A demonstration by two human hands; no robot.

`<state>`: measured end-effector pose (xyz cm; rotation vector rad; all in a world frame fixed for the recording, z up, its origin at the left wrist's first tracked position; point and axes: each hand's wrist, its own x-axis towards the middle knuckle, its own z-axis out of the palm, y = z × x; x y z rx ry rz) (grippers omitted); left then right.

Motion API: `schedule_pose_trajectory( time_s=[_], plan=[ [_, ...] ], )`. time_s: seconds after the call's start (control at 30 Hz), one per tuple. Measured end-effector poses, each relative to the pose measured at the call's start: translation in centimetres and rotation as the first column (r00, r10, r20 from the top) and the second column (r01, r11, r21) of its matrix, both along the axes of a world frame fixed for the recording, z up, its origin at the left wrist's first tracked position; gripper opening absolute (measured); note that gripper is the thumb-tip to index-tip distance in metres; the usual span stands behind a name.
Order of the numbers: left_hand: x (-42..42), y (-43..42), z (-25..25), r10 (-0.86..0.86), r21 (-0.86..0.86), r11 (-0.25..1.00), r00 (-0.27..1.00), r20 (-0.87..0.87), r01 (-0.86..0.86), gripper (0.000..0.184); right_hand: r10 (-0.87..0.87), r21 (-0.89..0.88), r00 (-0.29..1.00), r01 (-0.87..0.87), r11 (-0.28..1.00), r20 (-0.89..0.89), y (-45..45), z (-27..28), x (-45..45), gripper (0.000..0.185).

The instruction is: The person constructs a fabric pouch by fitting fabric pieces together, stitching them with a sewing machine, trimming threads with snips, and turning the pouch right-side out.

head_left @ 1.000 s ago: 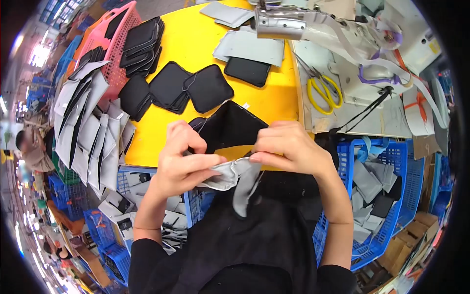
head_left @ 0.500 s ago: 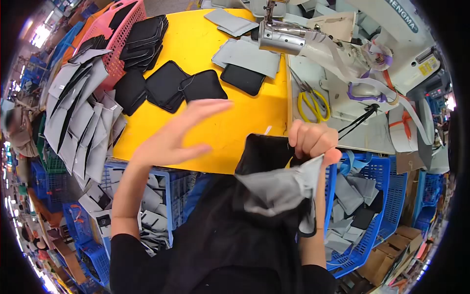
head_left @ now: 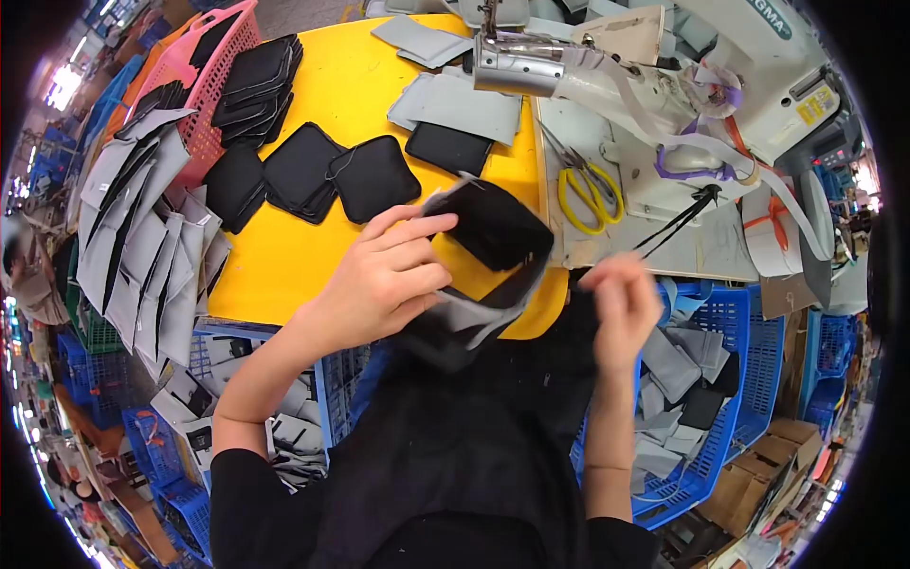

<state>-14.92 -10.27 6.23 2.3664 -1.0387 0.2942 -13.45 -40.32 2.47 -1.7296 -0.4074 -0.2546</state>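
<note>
My left hand [head_left: 393,275] is closed on the left edge of a black-and-grey fabric piece [head_left: 502,228]. The piece is bent into an open, box-like loop, and yellow tabletop shows through it. To its right and apart from it is my right hand [head_left: 626,299], smeared by motion, its fingers bent; whether it holds anything is unclear. Black rounded-square pads [head_left: 376,180] lie on the table beyond my left hand. Grey flat panels [head_left: 464,104] rest partly over another black pad [head_left: 447,149] near the sewing machine head [head_left: 518,66].
Yellow-handled scissors [head_left: 590,199] lie on the machine bed. A pink basket [head_left: 204,95] and a stack of grey panels [head_left: 142,237] stand at the left. Blue crates with grey pieces sit below, one [head_left: 749,370] at the right. The yellow table [head_left: 275,275] spans the middle.
My left hand has gone from empty and spread to gripping the fabric piece. My right hand has let go of it. The piece has moved up and opened into a loop.
</note>
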Motion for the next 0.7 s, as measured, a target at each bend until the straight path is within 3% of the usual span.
schedule_pose_trajectory(
  time_s=[0.03,0.1,0.17,0.3,0.4,0.47,0.5,0.6,0.7],
  plan=[
    [-0.1,-0.2,-0.6,0.046,-0.006,0.999,0.999,-0.005,-0.046,0.018,0.118,-0.064,0.99,-0.113,0.991,0.077,1.0,-0.4,-1.4,0.027],
    [-0.2,-0.6,-1.3,0.136,-0.012,0.991,0.991,-0.012,-0.136,0.017,0.456,-0.396,0.83,-0.32,0.861,0.32,4.1,0.7,-2.2,0.035],
    [-0.3,-0.6,-1.4,0.15,-0.015,0.988,0.988,-0.045,-0.151,0.016,0.53,-0.492,0.79,-0.344,0.8,0.309,6.5,0.3,-3.2,0.04],
    [-0.8,-0.3,-1.4,0.257,-0.106,0.956,0.954,-0.157,-0.275,0.016,0.419,-0.591,0.87,-0.2,0.781,0.259,7.5,-0.5,-3.4,0.039],
    [-1.3,1.0,-1.7,0.342,-0.227,0.883,0.894,-0.29,-0.411,0.015,0.536,-0.601,0.806,-0.304,0.739,0.252,6.6,-2.1,-3.5,0.037],
    [-1.2,2.7,-2.0,0.145,-0.565,0.475,0.693,-0.707,-0.675,0.015,0.59,-0.602,0.765,-0.352,0.717,0.256,6.2,-2.9,-3.6,0.036],
    [-1.2,3.0,-2.4,0.148,-0.556,0.48,0.687,-0.711,-0.679,0.015,0.566,-0.586,0.782,-0.338,0.737,0.261,6.1,-3.2,-4.2,0.036],
    [-1.0,3.2,-4.5,-0.131,-0.611,0.15,0.597,-0.792,-0.777,0.018,0.515,-0.551,0.816,-0.311,0.774,0.262,5.8,-4.2,-5.4,0.036],
    [-1.8,2.5,-5.9,-0.045,-0.613,0.103,0.612,-0.79,-0.783,0.023,0.52,-0.541,0.82,-0.332,0.773,0.239,5.4,-5.1,-5.5,0.037]
  ],
)
